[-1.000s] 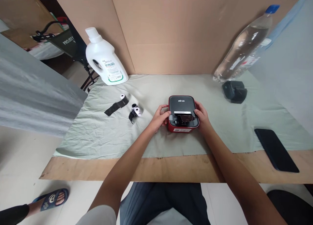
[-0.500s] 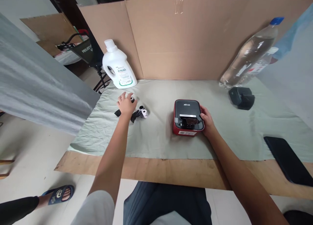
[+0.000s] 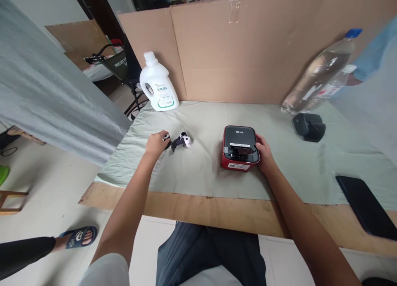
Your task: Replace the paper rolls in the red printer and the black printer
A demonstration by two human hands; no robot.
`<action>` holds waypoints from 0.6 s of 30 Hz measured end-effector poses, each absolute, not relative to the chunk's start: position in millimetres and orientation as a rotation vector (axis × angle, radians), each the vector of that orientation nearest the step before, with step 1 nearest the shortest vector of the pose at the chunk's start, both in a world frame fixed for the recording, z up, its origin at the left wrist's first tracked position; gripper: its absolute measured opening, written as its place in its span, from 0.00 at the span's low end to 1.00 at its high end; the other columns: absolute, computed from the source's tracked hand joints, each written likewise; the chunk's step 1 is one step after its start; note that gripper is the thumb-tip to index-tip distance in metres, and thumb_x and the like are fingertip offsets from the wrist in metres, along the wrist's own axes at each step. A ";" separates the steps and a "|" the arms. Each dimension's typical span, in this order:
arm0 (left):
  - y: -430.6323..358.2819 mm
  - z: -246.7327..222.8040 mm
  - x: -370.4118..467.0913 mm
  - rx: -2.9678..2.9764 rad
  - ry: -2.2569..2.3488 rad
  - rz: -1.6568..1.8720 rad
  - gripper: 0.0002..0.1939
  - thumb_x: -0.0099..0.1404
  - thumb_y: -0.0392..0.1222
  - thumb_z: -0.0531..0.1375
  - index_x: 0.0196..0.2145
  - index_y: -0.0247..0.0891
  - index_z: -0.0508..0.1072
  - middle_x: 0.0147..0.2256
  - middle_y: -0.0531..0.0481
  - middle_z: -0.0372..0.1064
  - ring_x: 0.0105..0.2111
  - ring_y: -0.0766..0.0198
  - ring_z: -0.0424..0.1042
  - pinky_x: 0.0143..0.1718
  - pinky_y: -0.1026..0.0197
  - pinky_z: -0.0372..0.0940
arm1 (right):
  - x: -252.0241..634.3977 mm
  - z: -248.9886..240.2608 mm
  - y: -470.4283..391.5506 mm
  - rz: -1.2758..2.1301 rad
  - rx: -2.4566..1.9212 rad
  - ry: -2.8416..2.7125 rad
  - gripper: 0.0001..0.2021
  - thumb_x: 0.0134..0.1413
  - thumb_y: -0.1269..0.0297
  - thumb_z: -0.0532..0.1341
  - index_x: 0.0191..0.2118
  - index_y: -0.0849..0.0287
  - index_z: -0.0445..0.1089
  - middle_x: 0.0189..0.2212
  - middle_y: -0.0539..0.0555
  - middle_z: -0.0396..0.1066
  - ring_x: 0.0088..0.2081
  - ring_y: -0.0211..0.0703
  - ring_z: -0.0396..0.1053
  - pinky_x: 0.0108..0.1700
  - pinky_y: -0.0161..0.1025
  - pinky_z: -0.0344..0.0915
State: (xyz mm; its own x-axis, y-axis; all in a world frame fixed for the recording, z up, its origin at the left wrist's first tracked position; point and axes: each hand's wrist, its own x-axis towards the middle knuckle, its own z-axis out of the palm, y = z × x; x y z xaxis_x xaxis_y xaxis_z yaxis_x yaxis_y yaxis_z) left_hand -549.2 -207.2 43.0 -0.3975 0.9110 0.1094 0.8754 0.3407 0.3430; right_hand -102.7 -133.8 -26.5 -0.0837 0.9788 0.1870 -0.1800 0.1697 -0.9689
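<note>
My left hand (image 3: 156, 144) is over the left part of the cloth, its fingers curled round a small black-and-white roll (image 3: 166, 139) that they partly cover. Just to the right lie more small rolls (image 3: 186, 141) in white and black, with a dark strip trailing from them. In the middle stands a red label printer (image 3: 239, 149) with a black lid and a slot at its front. My right hand (image 3: 264, 153) grips its right side, thumb towards the lid edge and the other fingers mostly hidden.
A white detergent bottle (image 3: 159, 85) stands behind the rolls against the cardboard (image 3: 229, 70). At the right are a large clear bottle (image 3: 322, 73), a smaller bottle, a black device (image 3: 309, 127) and a black phone-like slab (image 3: 366, 207). Another person's foot (image 3: 82, 237) shows at lower left.
My left hand has come down and closed on a roll, with its fingers turned to the right. My right hand stays on the printer. The whole view has shifted slightly.
</note>
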 end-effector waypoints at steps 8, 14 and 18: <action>-224.0 59.4 -450.0 1.866 2.246 1.161 0.23 0.71 0.45 0.58 0.60 0.37 0.74 0.61 0.34 0.71 0.64 0.42 0.65 0.67 0.43 0.58 | -91.1 -21.2 -163.3 1.220 -1.063 -1.230 0.22 0.60 0.46 0.62 0.56 0.47 0.76 0.59 0.53 0.76 0.65 0.61 0.68 0.69 0.63 0.61; -198.9 30.7 -317.6 1.477 1.404 1.146 0.25 0.73 0.49 0.59 0.65 0.45 0.71 0.57 0.44 0.77 0.58 0.48 0.74 0.63 0.45 0.66 | -82.8 -18.4 -205.7 1.131 -1.030 -1.616 0.44 0.48 0.56 0.75 0.71 0.41 0.61 0.67 0.51 0.68 0.70 0.65 0.62 0.74 0.64 0.55; -174.0 34.7 -325.9 1.321 1.382 1.281 0.21 0.73 0.44 0.58 0.61 0.45 0.75 0.58 0.48 0.77 0.63 0.50 0.71 0.68 0.45 0.61 | -112.8 -5.7 -198.7 0.896 -1.079 -1.696 0.53 0.46 0.58 0.77 0.75 0.43 0.53 0.64 0.57 0.71 0.64 0.70 0.69 0.69 0.68 0.61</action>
